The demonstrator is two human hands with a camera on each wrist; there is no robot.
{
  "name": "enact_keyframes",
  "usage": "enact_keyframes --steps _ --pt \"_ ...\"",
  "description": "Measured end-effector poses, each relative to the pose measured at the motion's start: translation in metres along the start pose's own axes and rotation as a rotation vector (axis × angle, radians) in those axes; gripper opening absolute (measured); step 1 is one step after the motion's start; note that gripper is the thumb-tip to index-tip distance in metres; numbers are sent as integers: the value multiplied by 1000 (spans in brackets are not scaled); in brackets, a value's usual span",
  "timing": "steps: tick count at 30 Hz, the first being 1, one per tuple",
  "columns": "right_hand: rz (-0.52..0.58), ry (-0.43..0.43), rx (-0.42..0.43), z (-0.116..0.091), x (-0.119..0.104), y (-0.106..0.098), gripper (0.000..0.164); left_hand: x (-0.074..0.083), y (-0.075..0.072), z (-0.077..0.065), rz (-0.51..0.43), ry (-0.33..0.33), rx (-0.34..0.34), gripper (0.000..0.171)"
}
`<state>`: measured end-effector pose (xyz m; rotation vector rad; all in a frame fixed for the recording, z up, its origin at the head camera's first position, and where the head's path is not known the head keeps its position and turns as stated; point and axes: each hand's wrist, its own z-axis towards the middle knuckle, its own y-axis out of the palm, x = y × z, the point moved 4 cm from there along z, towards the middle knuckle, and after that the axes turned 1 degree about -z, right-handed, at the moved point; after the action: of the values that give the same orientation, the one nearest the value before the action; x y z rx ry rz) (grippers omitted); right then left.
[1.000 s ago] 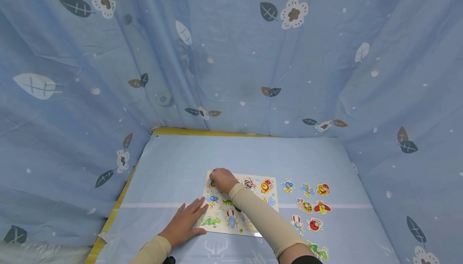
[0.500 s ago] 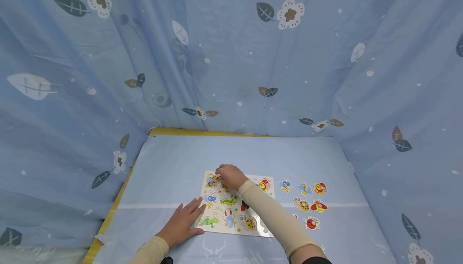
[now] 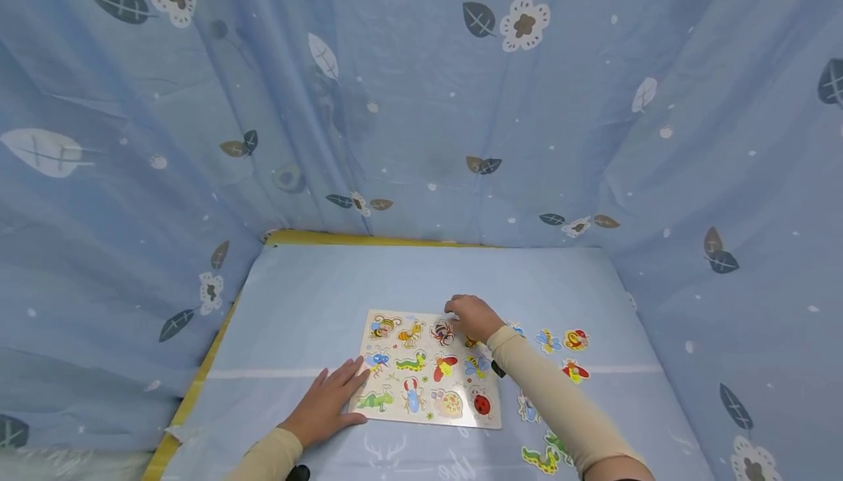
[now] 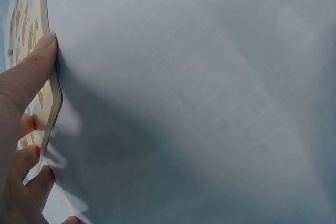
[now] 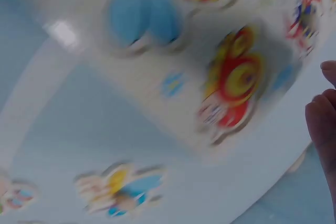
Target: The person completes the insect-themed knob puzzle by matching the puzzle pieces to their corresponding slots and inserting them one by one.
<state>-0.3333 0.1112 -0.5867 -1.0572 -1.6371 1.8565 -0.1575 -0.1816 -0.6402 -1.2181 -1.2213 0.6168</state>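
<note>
A white puzzle board [image 3: 431,387] printed with insects lies flat on the table. My left hand [image 3: 326,402] rests over its left edge, fingers spread; in the left wrist view the thumb [image 4: 34,66] lies along the board's edge. My right hand [image 3: 476,316] is over the board's upper right, fingers loosely bent, with nothing visible in them. It partly covers the red-and-yellow insect picture [image 5: 236,80], seen whole in the right wrist view. Next to that hand are the spider picture [image 3: 442,332] and a blue-winged bee picture [image 3: 477,367].
Loose insect pieces lie right of the board, among them a bee piece [image 3: 548,340], a red beetle piece [image 3: 576,371] and a caterpillar piece [image 3: 540,459]. My right forearm hides some of them. Blue patterned curtains [image 3: 421,100] enclose the table [image 3: 316,283].
My right hand has moved rightward from the board's upper left corner to its upper right, uncovering the bee pictures there. The left hand stays on the board's edge. The view has shifted slightly.
</note>
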Motion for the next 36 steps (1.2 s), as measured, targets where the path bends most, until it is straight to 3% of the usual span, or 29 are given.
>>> enact_keyframes --steps 17,28,36 --pt "-94 253 -103 -60 74 -24 20 -5 -9 0 7 -5 10 86" --pt "-23 328 -189 -73 89 -16 11 -4 -5 0 0 -12 8 86" --pt "-27 313 -177 -79 89 -8 9 0 1 1 -2 -25 -13 87"
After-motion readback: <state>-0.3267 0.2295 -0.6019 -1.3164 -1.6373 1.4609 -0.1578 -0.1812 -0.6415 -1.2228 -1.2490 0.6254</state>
